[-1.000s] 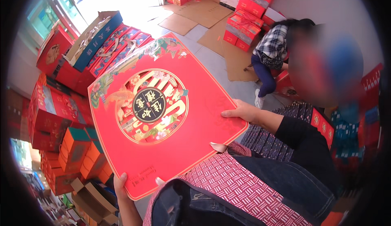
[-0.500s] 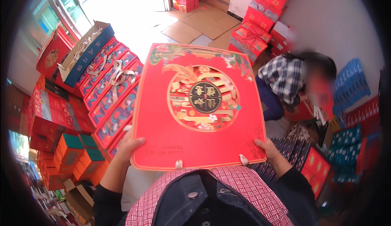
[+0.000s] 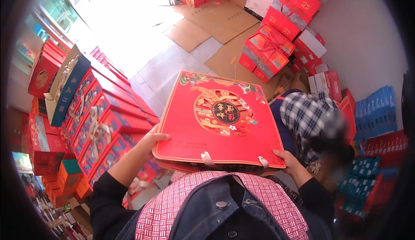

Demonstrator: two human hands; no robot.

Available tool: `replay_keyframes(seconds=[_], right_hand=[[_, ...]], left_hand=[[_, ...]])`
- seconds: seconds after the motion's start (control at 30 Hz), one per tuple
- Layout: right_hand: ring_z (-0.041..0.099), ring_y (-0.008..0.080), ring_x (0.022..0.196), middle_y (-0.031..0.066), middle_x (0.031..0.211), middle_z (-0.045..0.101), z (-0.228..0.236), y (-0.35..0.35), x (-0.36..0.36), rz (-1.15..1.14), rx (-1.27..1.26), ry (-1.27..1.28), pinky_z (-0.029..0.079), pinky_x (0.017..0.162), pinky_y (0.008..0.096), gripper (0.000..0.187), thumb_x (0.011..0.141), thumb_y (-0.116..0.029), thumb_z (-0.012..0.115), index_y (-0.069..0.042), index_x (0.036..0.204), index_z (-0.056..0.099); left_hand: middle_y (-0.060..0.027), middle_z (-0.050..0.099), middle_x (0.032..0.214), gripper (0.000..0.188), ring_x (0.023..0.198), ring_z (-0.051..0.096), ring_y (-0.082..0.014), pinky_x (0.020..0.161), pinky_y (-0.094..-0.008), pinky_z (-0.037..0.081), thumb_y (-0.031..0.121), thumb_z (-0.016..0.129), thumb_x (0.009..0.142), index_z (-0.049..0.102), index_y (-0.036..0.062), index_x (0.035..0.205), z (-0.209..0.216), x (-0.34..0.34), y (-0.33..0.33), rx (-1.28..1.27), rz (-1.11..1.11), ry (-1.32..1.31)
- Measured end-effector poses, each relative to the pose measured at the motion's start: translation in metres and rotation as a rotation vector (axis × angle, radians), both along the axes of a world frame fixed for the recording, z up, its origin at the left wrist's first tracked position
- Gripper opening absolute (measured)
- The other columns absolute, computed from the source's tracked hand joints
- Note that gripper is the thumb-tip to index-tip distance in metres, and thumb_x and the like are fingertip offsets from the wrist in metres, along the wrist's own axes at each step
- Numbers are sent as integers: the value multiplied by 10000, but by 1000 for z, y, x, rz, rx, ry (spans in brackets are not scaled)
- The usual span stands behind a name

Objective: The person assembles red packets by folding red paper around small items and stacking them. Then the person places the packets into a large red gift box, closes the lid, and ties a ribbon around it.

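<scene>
A large flat red gift box [image 3: 186, 142] is held in front of my chest, its lid tilted up toward me. On the lid are a round gold-framed design with a dark medallion [image 3: 225, 111] and flowers at the far corners. My left hand [image 3: 156, 139] grips its left edge, thumb on top. My right hand [image 3: 287, 160] grips the near right corner the same way. Two pale ribbon ends [image 3: 208, 158] hang over the near side, where part of a dark patterned side shows. The fingers under the box are hidden.
Red boxes with ribbons [image 3: 97, 129] are stacked at left, beside a long blue box [image 3: 69, 88]. A person in a checked shirt [image 3: 309, 114] bends close on the right. Red boxes [image 3: 268, 52] stand by the wall; flattened cardboard [image 3: 216, 21] covers floor near the doorway.
The box has dropped lower and tipped, so its near side now shows. Both hands keep their grip. My view has shifted, and the person at right is bent lower and nearer.
</scene>
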State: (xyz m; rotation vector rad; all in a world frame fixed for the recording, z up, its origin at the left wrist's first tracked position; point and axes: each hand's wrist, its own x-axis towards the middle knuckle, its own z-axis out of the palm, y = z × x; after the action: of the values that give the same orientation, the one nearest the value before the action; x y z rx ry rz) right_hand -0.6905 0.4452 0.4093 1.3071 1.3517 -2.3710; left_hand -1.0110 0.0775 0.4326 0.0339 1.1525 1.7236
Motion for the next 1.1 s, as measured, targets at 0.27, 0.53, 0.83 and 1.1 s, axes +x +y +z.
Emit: replay_keyframes(seconds=[0.27,0.53,0.83,1.1], right_hand=[[572,265,1057,197,1194,544,-16,144,-200,-68,-238,-161,445,938,415,440,883,-204,544,61,1219,441],[586,266,1030,174,1159,578,-58,290,-417,-98,-282,-46,449,925,407,433,826,-183,533,38,1195,481],[605,207,938,94,1110,594,-62,472,-765,-254,81,177,429,860,402,560,843,-479,540,-42,1189,485],[628,238,872,122,1067,580,-217,429,-662,-170,23,-263,506,704,346,412,886,-196,546,-52,1235,381]], left_hand=[[-151,615,938,331,802,644,-231,736,-359,547,62,540,786,484,-14,1104,-52,-230,142,-267,-108,-249],[-199,627,959,348,862,632,-307,821,-447,505,148,588,759,532,-59,1033,-77,-393,239,-233,78,-278],[-217,578,1084,399,969,576,-356,904,-449,451,140,545,778,479,-52,1121,-151,-517,402,1,678,-497],[-166,527,1184,404,1061,513,-350,918,-515,412,166,533,817,468,18,1188,-316,-678,661,255,1179,-649]])
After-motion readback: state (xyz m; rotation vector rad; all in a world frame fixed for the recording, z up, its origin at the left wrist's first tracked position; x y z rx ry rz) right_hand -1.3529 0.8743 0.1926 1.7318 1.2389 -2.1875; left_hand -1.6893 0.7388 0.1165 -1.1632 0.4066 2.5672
